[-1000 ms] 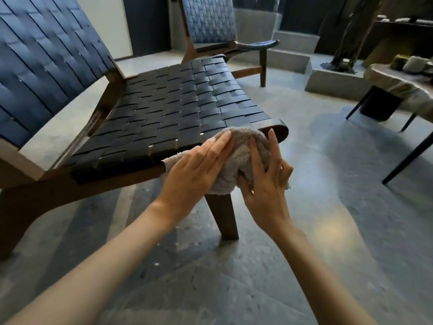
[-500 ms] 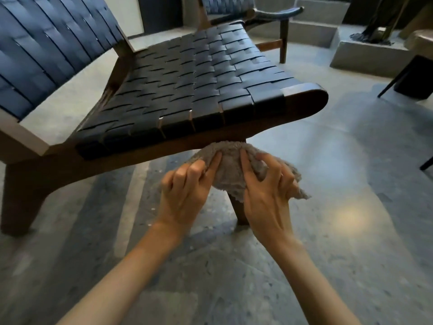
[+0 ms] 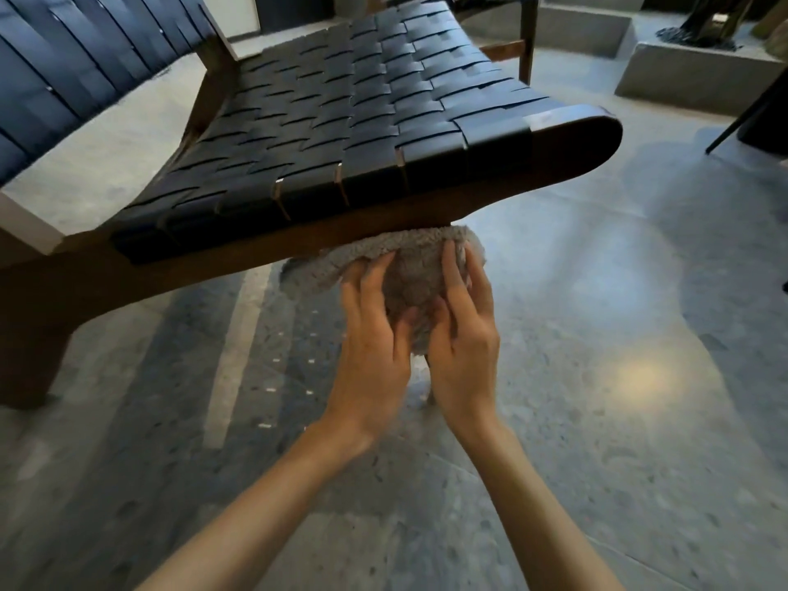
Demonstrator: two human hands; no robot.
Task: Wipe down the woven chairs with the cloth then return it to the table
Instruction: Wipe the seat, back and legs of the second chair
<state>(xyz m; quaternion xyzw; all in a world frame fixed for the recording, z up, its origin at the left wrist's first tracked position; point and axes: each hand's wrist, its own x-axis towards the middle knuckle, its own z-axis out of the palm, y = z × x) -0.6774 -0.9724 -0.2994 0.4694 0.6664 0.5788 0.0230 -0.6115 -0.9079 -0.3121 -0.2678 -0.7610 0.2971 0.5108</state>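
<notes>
the woven chair point(image 3: 341, 121) fills the upper left of my view. its backrest point(image 3: 64, 70) of dark straps slants up at the far left. the seat point(image 3: 426, 78), in the same dark weave, spreads to the right and ends in a rounded front right corner. a brown wooden rail point(image 3: 239, 258) runs under the seat's front edge.

my left hand point(image 3: 375, 347) reaches up below that edge. its fingers stretch over the cloth and the thumb is tucked into the folds, so it grips the cloth from the left.

the cloth point(image 3: 409, 258), a grey fluffy bundle, is bunched beneath the seat's front edge, nearer the right front corner. its top touches the underside of the rail, and a loose flap sticks out to the left past my fingers.

my right hand point(image 3: 464, 334) is just beside the left. its fingers curl over the cloth's right side and the thumb is pushed in, so it grips the cloth too.

below is the speckled grey floor point(image 3: 597, 462). a grey concrete block point(image 3: 690, 74) stands at the upper right, well apart from the cloth.
</notes>
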